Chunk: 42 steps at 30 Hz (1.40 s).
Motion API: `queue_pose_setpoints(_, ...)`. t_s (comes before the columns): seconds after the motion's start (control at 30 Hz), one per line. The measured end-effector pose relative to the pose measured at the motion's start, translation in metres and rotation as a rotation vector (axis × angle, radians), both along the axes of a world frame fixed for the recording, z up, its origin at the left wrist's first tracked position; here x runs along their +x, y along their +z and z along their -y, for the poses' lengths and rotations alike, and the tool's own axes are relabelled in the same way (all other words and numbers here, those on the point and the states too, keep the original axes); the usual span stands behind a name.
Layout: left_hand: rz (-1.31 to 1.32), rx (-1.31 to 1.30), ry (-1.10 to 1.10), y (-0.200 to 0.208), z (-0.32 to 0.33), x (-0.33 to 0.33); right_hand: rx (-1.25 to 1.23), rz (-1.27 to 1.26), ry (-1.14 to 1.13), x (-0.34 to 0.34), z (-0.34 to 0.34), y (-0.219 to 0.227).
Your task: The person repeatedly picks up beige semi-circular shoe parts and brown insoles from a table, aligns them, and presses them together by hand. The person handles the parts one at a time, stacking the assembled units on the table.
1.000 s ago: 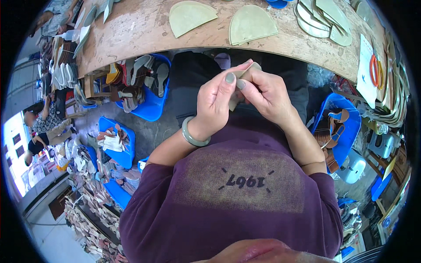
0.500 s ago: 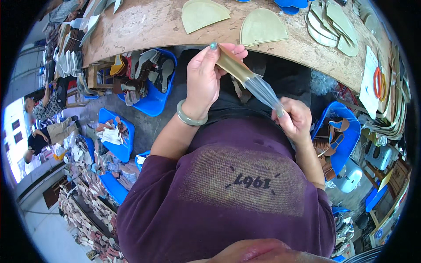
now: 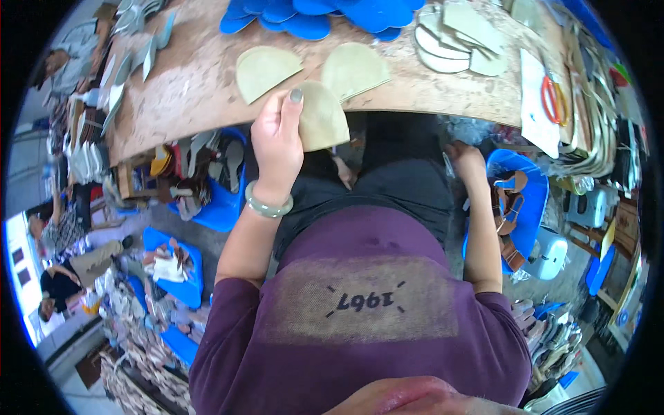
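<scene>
My left hand [image 3: 279,128] grips a beige half-oval sheet piece [image 3: 320,123] by its left side, thumb on top, just off the table's front edge. Below the edge, on the right, is my right hand [image 3: 469,166], lowered beside my thigh with its fingers curled. A pale, see-through sliver of plastic film [image 3: 448,166] shows at those fingers, partly hidden and blurred. Two more beige half-oval stacks, a left stack [image 3: 266,72] and a right stack [image 3: 356,72], lie on the wooden table [image 3: 200,90] beyond my left hand.
Blue sole-shaped pieces [image 3: 304,26] and pale cut pieces [image 3: 443,52] lie farther back. Red-handled scissors [image 3: 551,100] rest on white paper at the right. Crumpled clear plastic [image 3: 470,129] sits under the edge near a blue bin [image 3: 532,207] of brown parts. Another blue bin [image 3: 221,214] stands left.
The clear film no longer stretches between my hands from the beige piece. My right hand has moved away, right and down beside my thigh; the left now holds the piece flat side up.
</scene>
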State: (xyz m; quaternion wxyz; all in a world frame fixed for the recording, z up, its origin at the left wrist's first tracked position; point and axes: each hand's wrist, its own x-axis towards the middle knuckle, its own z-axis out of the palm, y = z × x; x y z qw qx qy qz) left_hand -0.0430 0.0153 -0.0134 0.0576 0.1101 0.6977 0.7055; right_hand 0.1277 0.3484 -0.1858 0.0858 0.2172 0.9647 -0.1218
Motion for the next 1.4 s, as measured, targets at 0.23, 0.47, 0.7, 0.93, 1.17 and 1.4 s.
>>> queue_pose_setpoints(0.23, -0.399, -0.271, -0.149, 0.013, -0.051, 0.023, -1.303, -0.635, -0.028, -0.048, 0.127, 0.186)
queue_pose_setpoints(0.47, -0.575, -0.551, -0.042, 0.001, -0.066, -0.053, -0.580, -0.744, 0.132, -0.135, 0.086, 0.178)
queue_pose_setpoints(0.7, -0.652, -0.383, 0.019, 0.002, -0.039, -0.047, 0.254, -0.757, 0.128, -0.175, -0.026, 0.167)
queue_pose_setpoints(0.93, 0.173, 0.205, -0.472, 0.016, -0.050, 0.013, 0.080, -0.790, -0.113, -0.175, -0.014, 0.169)
queue_pose_setpoints(1.17, 0.619, 0.658, -0.413, 0.012, -0.041, 0.015, -0.081, -0.978, 0.807, -0.104, 0.106, 0.188)
queue_pose_setpoints(1.4, 0.615, 0.476, -0.373, -0.004, 0.002, 0.033, -0.406, -0.974, 0.489, -0.165, 0.080, 0.182)
